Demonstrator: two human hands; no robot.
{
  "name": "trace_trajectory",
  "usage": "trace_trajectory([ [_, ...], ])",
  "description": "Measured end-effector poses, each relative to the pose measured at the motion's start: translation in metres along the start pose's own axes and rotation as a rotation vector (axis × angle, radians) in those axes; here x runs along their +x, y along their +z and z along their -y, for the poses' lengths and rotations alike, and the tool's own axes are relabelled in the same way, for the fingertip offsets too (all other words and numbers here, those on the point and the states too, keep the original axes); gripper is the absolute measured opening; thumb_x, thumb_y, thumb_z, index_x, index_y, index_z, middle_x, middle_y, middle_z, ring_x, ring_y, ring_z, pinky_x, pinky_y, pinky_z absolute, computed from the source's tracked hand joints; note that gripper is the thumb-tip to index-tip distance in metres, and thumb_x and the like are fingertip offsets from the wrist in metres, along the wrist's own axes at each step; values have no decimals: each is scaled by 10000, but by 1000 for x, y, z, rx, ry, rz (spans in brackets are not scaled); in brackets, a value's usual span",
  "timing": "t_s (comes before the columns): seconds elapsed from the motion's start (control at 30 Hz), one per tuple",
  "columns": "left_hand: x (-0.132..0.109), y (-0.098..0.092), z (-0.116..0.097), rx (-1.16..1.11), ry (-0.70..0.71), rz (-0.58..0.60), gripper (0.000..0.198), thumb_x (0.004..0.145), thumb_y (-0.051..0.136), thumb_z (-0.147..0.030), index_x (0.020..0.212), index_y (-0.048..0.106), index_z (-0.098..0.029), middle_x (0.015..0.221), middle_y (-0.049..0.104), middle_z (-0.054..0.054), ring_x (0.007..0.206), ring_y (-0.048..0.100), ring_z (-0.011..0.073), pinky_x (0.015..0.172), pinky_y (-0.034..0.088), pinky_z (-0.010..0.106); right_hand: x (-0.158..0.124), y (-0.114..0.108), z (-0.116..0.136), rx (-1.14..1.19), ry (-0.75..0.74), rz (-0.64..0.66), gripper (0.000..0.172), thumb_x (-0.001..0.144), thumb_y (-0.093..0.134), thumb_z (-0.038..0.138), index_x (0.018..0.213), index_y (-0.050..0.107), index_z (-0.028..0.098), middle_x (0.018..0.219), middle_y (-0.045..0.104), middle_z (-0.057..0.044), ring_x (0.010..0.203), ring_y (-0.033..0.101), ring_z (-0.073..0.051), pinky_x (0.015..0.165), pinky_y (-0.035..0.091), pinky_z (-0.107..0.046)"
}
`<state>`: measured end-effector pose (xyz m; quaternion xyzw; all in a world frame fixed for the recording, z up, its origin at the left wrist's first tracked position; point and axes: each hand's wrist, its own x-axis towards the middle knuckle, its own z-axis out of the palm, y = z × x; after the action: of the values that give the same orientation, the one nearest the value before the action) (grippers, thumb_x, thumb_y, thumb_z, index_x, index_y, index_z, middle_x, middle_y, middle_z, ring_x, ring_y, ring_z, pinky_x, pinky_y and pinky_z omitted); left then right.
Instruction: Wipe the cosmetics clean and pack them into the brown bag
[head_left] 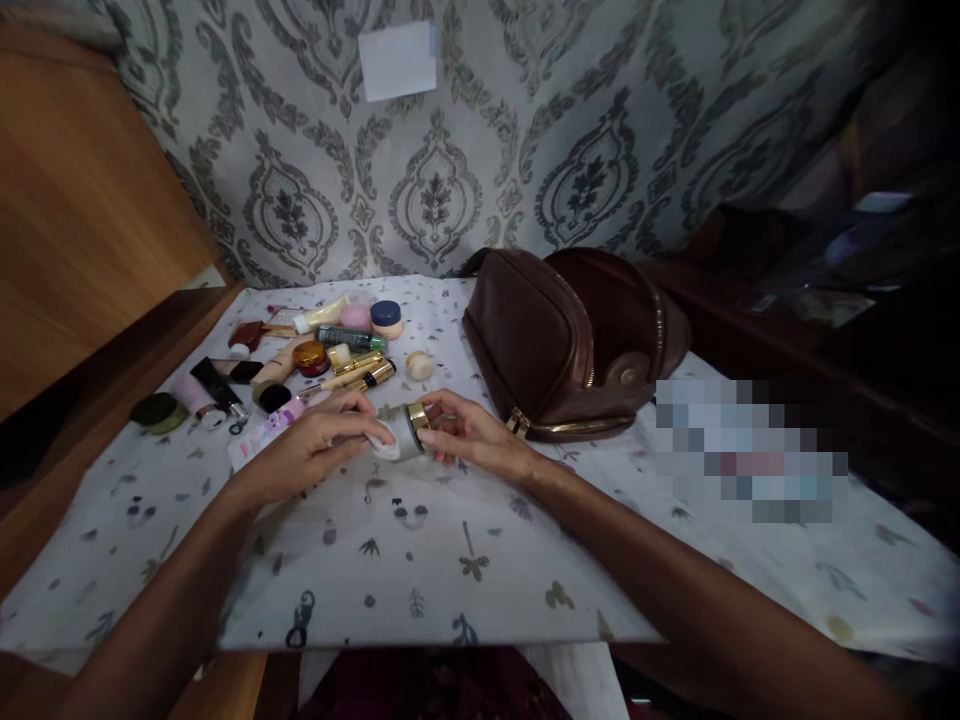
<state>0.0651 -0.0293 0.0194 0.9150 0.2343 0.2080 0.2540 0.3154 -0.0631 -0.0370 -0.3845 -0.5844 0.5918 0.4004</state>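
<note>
My left hand (319,445) and my right hand (469,432) meet over the middle of the table on a small silver jar with a gold band (409,432). The right hand's fingers curl round the gold end of the jar. The left hand presses a white pad or cloth (384,442) against the jar's other end. The jar lies tilted on its side just above the patterned white tablecloth (420,560).
A brown leather bag (570,340) stands right behind my right hand. Several cosmetics lie scattered at the back left: tubes, lipsticks (358,363), a blue-lidded jar (386,318), a round green compact (157,411). A wooden cabinet (82,210) rises on the left. Patterned wallpaper is behind.
</note>
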Motion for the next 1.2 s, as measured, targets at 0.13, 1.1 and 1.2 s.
trace_trajectory([
  [0.13, 3, 5, 1, -40, -38, -100, 224, 983, 517, -314, 1083, 703, -240, 999, 631, 39, 956, 587, 185, 846, 457, 294, -3, 0, 1, -49, -20, -5, 573, 761, 762, 500, 1190, 485, 240, 1058, 521, -16, 643, 536, -75, 532, 442, -221],
  [1.1, 6, 41, 2, 18, -60, -347, 249, 954, 571, -271, 1157, 713, -257, 1006, 564, 43, 1001, 543, 205, 872, 479, 349, -2, -4, -8, -243, -138, -38, 638, 798, 710, 390, 1337, 401, 243, 970, 573, -8, 657, 553, -104, 568, 460, -235],
  [1.2, 7, 44, 3, 0, -65, -367, 251, 953, 565, -253, 1155, 713, -250, 980, 557, 37, 955, 543, 192, 845, 480, 335, -3, -3, -9, -247, -150, -50, 640, 764, 719, 291, 1322, 410, 239, 930, 568, 1, 676, 549, -112, 589, 462, -238],
])
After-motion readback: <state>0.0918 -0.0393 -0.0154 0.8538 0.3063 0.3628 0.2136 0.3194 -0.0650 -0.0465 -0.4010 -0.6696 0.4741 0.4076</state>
